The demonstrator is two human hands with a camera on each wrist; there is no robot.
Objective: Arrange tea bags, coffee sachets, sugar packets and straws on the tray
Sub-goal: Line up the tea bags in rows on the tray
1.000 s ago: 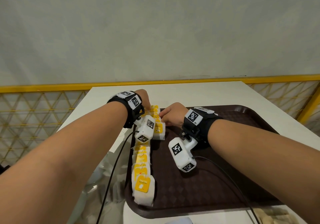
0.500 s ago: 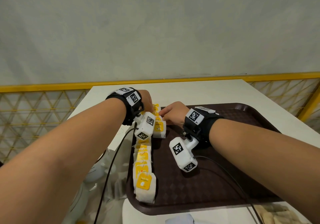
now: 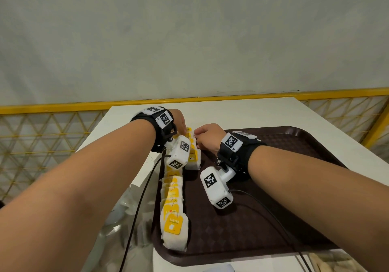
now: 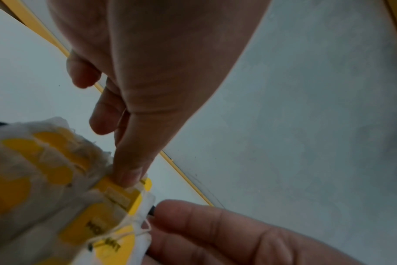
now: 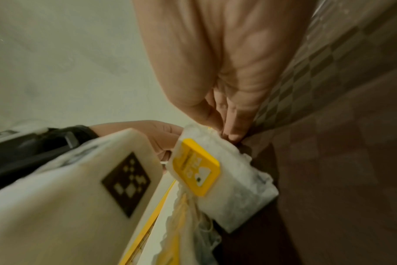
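Observation:
A dark brown tray (image 3: 273, 219) lies on the white table (image 3: 252, 111). A row of white tea bags (image 3: 173, 223) with yellow tags runs along its left edge. Both hands meet at the far end of that row. My left hand (image 3: 182, 126) holds the top edge of a tea bag (image 4: 116, 206) under a fingertip (image 4: 127, 172), its other fingers curled. My right hand (image 3: 199, 134) pinches the top of a tea bag (image 5: 227, 188) that bears a yellow tag (image 5: 196, 170). The left hand (image 5: 156, 136) sits just behind that bag.
Crumpled clear plastic (image 3: 117, 225) lies left of the tray by the table's edge. Pale packets (image 3: 328, 261) show at the bottom right. A black cable (image 3: 263, 206) crosses the tray's bare middle. A yellow lattice railing (image 3: 42, 141) flanks the table.
Both hands stay at the far end of the tea bag row. The right hand has edged a little left, closer to the left hand.

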